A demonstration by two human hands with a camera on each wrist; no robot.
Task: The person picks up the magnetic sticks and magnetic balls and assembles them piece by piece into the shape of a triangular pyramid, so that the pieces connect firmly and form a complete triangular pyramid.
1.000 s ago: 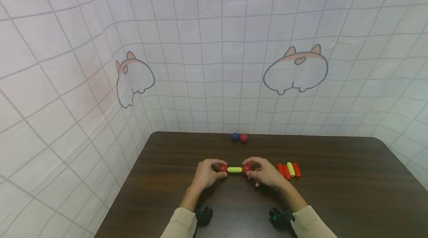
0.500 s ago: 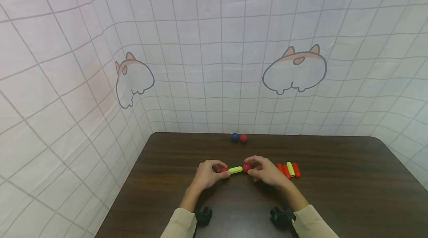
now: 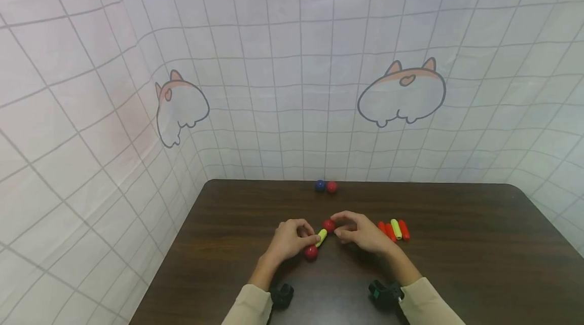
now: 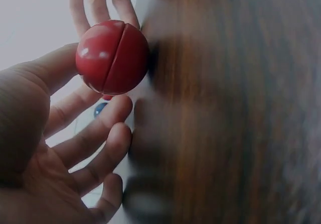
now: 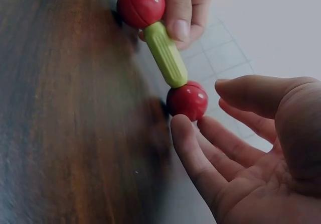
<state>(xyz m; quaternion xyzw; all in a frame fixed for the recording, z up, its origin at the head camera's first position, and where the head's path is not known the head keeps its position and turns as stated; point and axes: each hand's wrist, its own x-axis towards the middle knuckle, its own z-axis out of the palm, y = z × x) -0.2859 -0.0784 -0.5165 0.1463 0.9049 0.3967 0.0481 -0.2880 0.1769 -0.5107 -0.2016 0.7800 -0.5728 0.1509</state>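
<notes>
A short yellow-green ribbed rod [image 3: 322, 237] joins two red balls, one at each end. My left hand [image 3: 290, 240] pinches the rod between thumb and fingers, beside the nearer red ball [image 3: 311, 252]. That ball, with a seam round it, fills the foreground of the left wrist view. By the farther red ball [image 5: 187, 101] is my right hand [image 3: 362, 233], its fingers loosely bent and spread. In the right wrist view the right thumb stands apart from this ball, while fingertips [image 5: 183, 126] lie right at its lower side.
At the back edge of the dark wooden table [image 3: 246, 203] sit a blue ball [image 3: 320, 186] and a red ball [image 3: 331, 187] side by side. Right of my right hand lie several red rods [image 3: 403, 229] and a yellow-green rod [image 3: 396, 229]. A white checked cloth [image 3: 283, 112] hangs behind.
The rod with its two balls has turned from lying crosswise to slanting, its left ball swinging toward me. My left hand has shifted its hold from that ball to the rod; my right fingers have loosened.
</notes>
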